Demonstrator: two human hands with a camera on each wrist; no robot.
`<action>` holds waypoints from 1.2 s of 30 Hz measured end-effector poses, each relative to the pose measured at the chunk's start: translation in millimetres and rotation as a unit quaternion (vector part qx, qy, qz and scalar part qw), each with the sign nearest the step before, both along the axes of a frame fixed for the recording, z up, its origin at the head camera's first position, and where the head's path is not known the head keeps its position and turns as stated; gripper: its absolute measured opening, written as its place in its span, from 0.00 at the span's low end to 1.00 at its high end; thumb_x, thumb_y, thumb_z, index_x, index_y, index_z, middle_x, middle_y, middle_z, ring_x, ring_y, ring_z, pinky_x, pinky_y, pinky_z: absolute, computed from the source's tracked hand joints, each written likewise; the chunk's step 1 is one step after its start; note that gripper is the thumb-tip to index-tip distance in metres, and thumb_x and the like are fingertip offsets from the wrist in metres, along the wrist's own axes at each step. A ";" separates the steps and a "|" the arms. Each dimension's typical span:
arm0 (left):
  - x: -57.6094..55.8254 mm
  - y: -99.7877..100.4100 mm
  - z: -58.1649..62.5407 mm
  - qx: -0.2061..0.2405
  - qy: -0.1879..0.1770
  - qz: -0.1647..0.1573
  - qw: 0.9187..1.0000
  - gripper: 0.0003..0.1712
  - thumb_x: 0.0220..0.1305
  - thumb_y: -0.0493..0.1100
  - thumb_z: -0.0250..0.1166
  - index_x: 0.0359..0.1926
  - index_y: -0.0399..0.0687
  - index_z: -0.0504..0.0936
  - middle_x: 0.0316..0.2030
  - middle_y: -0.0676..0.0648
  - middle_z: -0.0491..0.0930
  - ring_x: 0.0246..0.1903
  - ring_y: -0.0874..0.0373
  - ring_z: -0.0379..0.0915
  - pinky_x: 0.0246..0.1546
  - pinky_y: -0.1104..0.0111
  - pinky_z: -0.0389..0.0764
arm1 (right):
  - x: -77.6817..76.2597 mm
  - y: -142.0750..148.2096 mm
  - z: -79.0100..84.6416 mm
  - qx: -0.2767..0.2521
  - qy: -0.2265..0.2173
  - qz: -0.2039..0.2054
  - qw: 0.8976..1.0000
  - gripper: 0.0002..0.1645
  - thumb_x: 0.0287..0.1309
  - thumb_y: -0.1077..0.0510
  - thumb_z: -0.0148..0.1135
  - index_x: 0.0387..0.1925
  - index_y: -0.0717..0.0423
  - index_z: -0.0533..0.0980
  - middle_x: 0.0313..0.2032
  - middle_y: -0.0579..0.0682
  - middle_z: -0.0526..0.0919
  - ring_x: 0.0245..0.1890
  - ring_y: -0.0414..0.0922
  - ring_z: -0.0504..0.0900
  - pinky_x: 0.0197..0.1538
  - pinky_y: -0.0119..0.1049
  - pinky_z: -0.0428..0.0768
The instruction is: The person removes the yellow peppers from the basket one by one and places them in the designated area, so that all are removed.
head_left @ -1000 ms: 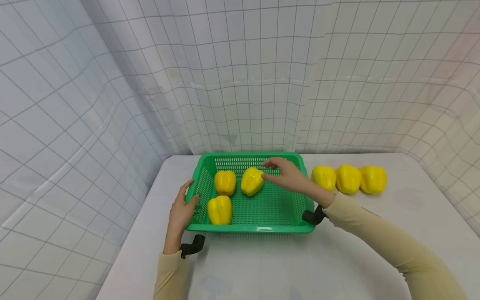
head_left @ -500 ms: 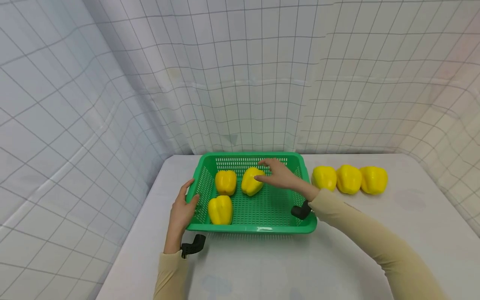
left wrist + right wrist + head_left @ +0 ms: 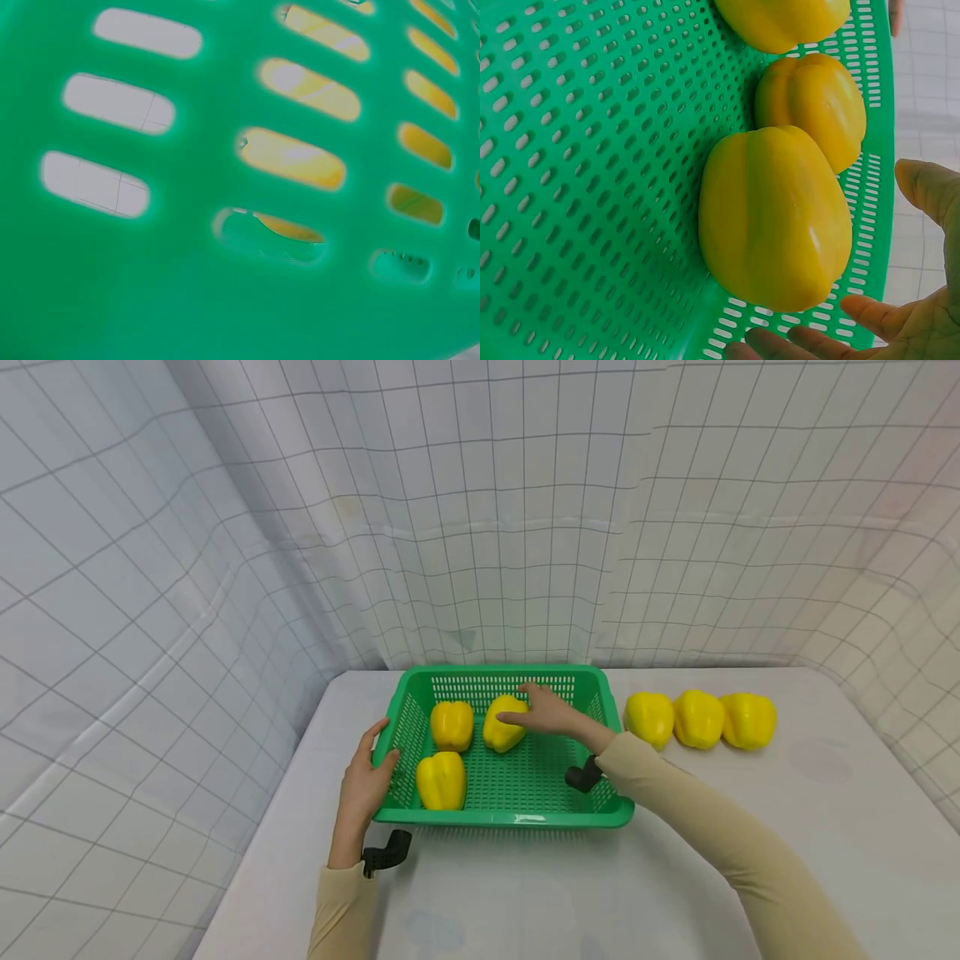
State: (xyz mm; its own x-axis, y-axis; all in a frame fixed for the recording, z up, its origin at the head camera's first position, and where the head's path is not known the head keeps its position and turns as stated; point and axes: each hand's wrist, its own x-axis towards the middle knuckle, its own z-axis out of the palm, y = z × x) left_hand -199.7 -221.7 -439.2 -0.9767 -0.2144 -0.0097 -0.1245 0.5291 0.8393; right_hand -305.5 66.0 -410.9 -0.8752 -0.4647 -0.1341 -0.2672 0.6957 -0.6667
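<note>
A green plastic basket with slotted walls holds three yellow bell peppers. My left hand holds the basket's left rim, its thumb over the edge; its lower fingers are hidden. The left wrist view shows only the slotted wall up close. Inside the basket, my right hand hovers with spread fingers at the right side of one bell pepper. In the right wrist view a gap separates the thumb and fingers from that pepper. Two other peppers, a back one and a front one, lie at the basket's left.
Three more yellow bell peppers, a left one, a middle one and a right one, stand in a row on the white table right of the basket. Grid-patterned white cloth hangs behind and at both sides.
My right hand has moved left and slightly down over the basket, closer to the right-hand pepper in it. My left hand stays on the rim.
</note>
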 end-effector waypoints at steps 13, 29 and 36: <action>-0.6 1.3 -0.7 0.004 -0.004 0.000 1.000 0.30 0.71 0.45 0.54 0.71 0.59 0.58 0.51 0.32 0.75 0.34 0.45 0.75 0.25 0.64 0.72 | -2.0 -11.4 -2.2 0.015 -0.051 -0.038 0.998 0.49 0.61 0.36 0.54 0.69 0.64 0.54 0.66 0.67 0.57 0.66 0.61 0.56 0.60 0.54 0.62; -1.7 0.1 -1.3 0.000 -0.002 0.000 1.000 0.30 0.71 0.45 0.54 0.71 0.59 0.59 0.51 0.32 0.75 0.34 0.44 0.75 0.25 0.64 0.73 | -9.8 -25.7 -14.5 0.015 -0.032 -0.045 0.998 0.47 0.60 0.35 0.56 0.67 0.63 0.58 0.57 0.63 0.70 0.51 0.55 0.72 0.51 0.46 0.71; -1.7 0.2 -1.2 -0.001 -0.001 0.001 1.000 0.30 0.71 0.45 0.54 0.71 0.59 0.59 0.52 0.32 0.74 0.35 0.44 0.76 0.26 0.63 0.73 | -12.1 -27.7 -22.7 0.024 -0.028 -0.027 0.999 0.45 0.60 0.38 0.57 0.67 0.63 0.58 0.54 0.61 0.73 0.48 0.53 0.74 0.50 0.45 0.72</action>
State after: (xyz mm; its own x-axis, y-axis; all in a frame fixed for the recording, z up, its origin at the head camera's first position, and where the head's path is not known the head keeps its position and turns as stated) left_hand -201.4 -221.5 -440.4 -0.9763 -0.2163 -0.0109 -0.1270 0.5308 0.8379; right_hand -317.6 38.3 -433.6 -0.8894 -0.4091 -0.2040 -0.1922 0.7396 -0.6450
